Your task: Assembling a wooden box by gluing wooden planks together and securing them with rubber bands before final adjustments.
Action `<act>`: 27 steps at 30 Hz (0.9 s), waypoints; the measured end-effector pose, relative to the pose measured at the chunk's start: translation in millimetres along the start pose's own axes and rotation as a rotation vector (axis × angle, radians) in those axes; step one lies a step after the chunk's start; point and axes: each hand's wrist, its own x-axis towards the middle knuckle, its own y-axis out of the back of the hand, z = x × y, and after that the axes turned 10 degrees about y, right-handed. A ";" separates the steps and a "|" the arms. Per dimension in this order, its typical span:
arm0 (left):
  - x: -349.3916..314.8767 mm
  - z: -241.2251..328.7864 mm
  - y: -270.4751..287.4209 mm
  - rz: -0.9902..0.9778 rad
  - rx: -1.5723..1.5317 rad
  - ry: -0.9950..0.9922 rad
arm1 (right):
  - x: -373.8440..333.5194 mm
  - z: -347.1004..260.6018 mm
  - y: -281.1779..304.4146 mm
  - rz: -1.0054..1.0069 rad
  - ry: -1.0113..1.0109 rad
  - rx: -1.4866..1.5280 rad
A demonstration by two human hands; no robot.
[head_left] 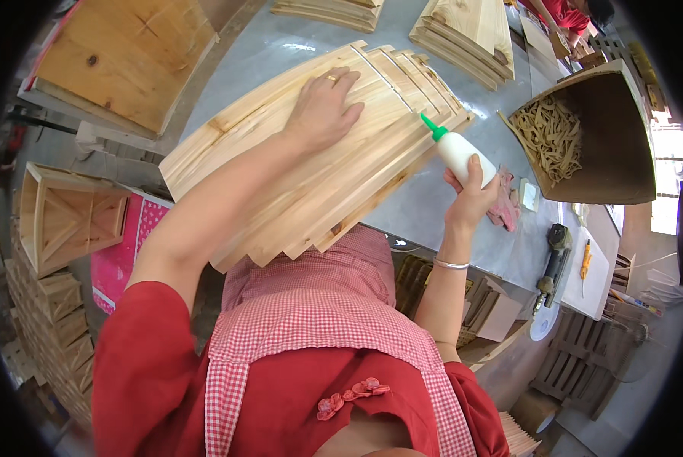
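Red sleeves and a red-and-white checked apron [318, 320] fill the near edge of the view, worn by the person whose forearms reach away toward the table [433, 206].

At the far left, a large flat wooden panel [120, 57] lies on a separate surface, and nearer on the left an open wooden box frame [67, 217] stands above stacks of similar wooden pieces, beside a pink sheet [124, 259].

In the middle, a fanned stack of thin wooden slats [311, 175] rests on the grey table, its near end overhanging the table edge toward the apron. The left hand [322, 110] lies flat on top of the far part of the stack, fingers spread narrow and pressing down; a ring sits on one finger.

Just right of the stack, the right hand [471, 198] wraps its fingers around a white glue bottle [459, 152] with a green nozzle, tilted so the tip points at the right edge of the slats, touching or nearly touching it. A silver bangle circles that wrist.

Further right, a pink cloth [505, 202] lies on the table just beside the hand. Beyond it, a wooden bin [615, 137] holds a heap of pale wooden strips [551, 133]. A power tool [555, 259] lies near the table's right end, and more slat stacks [467, 34] sit at the far side.
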 end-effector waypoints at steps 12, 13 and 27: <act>-46.3 -42.3 49.2 -0.168 0.317 -0.048 | -15.3 5.4 -8.1 0.060 0.030 -0.035; -46.2 -43.7 48.2 -0.148 0.318 -0.066 | -21.1 3.1 -8.0 0.033 0.035 -0.023; -52.9 -33.0 67.3 -0.246 0.295 0.012 | -176.8 -22.8 -15.3 -0.344 0.133 -0.019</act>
